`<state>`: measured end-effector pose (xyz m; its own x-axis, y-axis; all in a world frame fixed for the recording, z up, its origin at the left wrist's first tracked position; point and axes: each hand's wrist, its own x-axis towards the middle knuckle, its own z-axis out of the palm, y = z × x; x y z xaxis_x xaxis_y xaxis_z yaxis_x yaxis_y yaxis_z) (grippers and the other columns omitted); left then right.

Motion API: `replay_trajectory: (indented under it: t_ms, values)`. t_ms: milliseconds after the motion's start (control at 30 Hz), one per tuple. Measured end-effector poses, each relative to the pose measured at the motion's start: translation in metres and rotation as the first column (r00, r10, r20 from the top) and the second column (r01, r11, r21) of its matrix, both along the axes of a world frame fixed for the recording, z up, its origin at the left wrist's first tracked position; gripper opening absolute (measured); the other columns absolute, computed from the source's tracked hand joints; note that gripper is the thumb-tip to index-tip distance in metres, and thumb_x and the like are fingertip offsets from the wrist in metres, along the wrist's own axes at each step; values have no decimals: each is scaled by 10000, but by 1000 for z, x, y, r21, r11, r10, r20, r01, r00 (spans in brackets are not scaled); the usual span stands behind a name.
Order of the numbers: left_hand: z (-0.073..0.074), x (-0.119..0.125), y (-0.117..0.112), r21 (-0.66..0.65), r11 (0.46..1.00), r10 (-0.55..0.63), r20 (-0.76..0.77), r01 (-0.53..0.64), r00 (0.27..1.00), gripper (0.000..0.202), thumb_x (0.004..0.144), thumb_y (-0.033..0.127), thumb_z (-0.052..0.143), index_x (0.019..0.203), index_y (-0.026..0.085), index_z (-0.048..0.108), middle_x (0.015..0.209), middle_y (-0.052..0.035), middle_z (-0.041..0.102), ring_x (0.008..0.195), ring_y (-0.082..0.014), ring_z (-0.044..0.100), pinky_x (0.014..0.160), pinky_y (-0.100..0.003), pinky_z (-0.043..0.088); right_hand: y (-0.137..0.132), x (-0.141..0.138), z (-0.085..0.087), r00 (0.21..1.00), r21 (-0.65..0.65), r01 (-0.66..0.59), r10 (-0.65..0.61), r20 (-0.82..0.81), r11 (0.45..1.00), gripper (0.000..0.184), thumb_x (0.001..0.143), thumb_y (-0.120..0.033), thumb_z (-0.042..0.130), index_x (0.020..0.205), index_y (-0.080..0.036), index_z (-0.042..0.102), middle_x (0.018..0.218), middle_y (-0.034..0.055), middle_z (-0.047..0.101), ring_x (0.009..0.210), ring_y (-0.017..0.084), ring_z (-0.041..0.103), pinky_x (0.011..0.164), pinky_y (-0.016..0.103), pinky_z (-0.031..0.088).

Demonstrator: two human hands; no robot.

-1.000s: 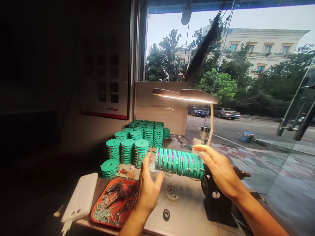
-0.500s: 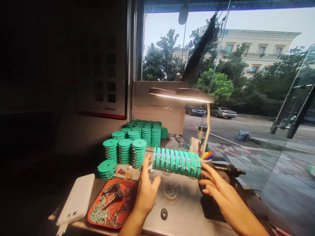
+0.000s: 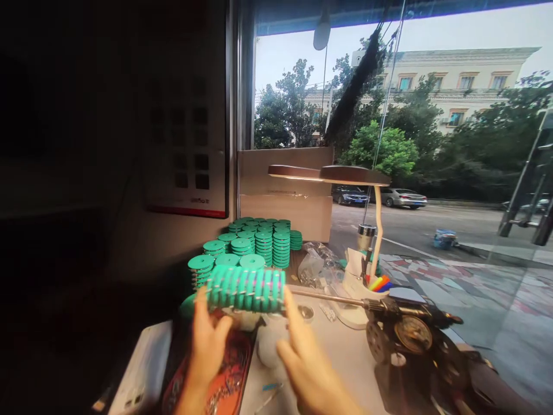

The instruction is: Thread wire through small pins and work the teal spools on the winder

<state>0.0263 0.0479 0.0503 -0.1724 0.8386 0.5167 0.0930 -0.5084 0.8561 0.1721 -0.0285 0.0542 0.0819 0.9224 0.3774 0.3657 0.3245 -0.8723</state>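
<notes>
A row of several teal discs lies sideways in the air, pressed together between my two hands. My left hand cups its left end and my right hand presses on its right end. The row is just left of the tip of a thin metal rod, which sticks out from a dark hand-cranked machine on the right. Behind the row stand several stacks of the same teal discs. Motion smears both hands a little.
An orange tray of small metal parts and a white flat device lie at the front left. A desk lamp with a white base holding coloured pens, plastic bags and a cardboard box stand behind. Glass window on the right.
The row of discs has moved left, off the rod, with both hands following. My right hand shifted from the machine side to the row's right end. The view swung left.
</notes>
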Motion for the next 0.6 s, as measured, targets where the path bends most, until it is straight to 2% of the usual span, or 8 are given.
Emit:
replay_trajectory:
  t_ms: [33, 100, 200, 267, 300, 367, 467, 600]
  values:
    - [5, -16, 4, -21, 999, 31, 2, -31, 1000, 601, 660, 140, 474, 1236, 215, 321, 1126, -72, 507, 959, -227, 543, 888, -417, 403, 9, -18, 1, 997, 21, -40, 41, -66, 999, 737, 675, -114, 404, 1347, -230, 125, 1382, -26, 223, 1276, 175, 156, 1053, 397, 114]
    - [20, -43, 7, 11, 982, 187, -53, -187, 981, 611, 666, 176, 480, 1246, 237, 295, 1182, -73, 454, 993, -247, 520, 889, -432, 404, 26, -47, 2, 959, 43, -152, 158, -235, 987, 693, 714, -143, 397, 1344, -242, 127, 1370, -28, 259, 1265, 168, 198, 1045, 388, 157]
    - [49, -54, 5, 226, 910, 403, -292, -347, 868, 578, 676, 166, 440, 1239, 222, 318, 1213, -95, 427, 1052, -288, 471, 897, -471, 387, 53, -71, 4, 797, 168, -293, 338, -500, 941, 633, 730, -149, 354, 1327, -257, 171, 1312, -30, 370, 1204, 150, 334, 1010, 362, 259]
    - [72, -41, 4, 403, 846, 514, -446, -349, 733, 567, 682, 125, 411, 1239, 189, 331, 1214, -117, 429, 1113, -296, 416, 948, -471, 329, 73, -73, 7, 691, 267, -312, 411, -595, 912, 635, 700, -146, 356, 1300, -298, 213, 1275, -53, 416, 1167, 140, 389, 989, 359, 294]
    - [82, -31, 4, 505, 797, 576, -471, -332, 668, 546, 678, 103, 405, 1221, 152, 364, 1214, -135, 421, 1141, -294, 380, 974, -450, 298, 84, -71, 9, 651, 300, -296, 421, -631, 907, 630, 691, -153, 359, 1288, -310, 230, 1270, -57, 420, 1162, 139, 395, 984, 362, 299]
    - [100, -9, 9, 612, 741, 634, -499, -277, 591, 539, 670, 54, 389, 1206, 105, 386, 1215, -155, 403, 1149, -278, 364, 988, -403, 287, 104, -64, 14, 579, 334, -243, 412, -703, 911, 615, 690, -175, 369, 1279, -300, 242, 1280, -39, 406, 1161, 139, 395, 975, 363, 308]
    - [117, 17, 22, 667, 708, 665, -519, -232, 537, 545, 667, 29, 392, 1208, 101, 386, 1215, -154, 396, 1150, -274, 350, 983, -397, 287, 130, -50, 22, 446, 337, -175, 379, -811, 925, 601, 690, -192, 405, 1272, -247, 263, 1272, 15, 397, 1120, 131, 432, 943, 338, 353]
    - [124, 37, 45, 668, 718, 650, -545, -194, 529, 582, 661, 19, 393, 1227, 146, 356, 1231, -134, 380, 1151, -283, 337, 952, -427, 310, 151, -32, 26, 330, 356, -114, 374, -867, 927, 542, 669, -187, 449, 1201, -242, 363, 1175, 15, 465, 962, 102, 518, 899, 337, 406]
